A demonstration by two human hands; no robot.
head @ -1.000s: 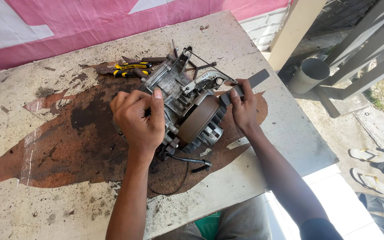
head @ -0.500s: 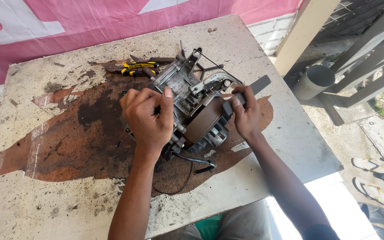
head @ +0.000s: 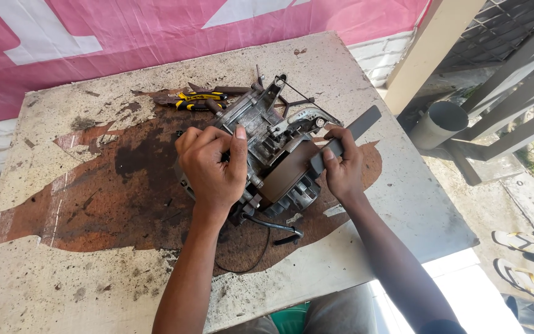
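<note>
Two bare forearms, no sleeves, green garment [head: 292, 316] at lap

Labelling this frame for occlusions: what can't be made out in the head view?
- Top of the small engine: covered by the left hand, so what its fingers grip is unseen.
- Lower end of the grey flat tool: wrapped by the right hand; its tip is hidden.
- Pliers: jaws hidden behind the engine.
- Sandals: partly cut off at the right edge.
- Table: near corners cut off by the frame's lower edge.
</note>
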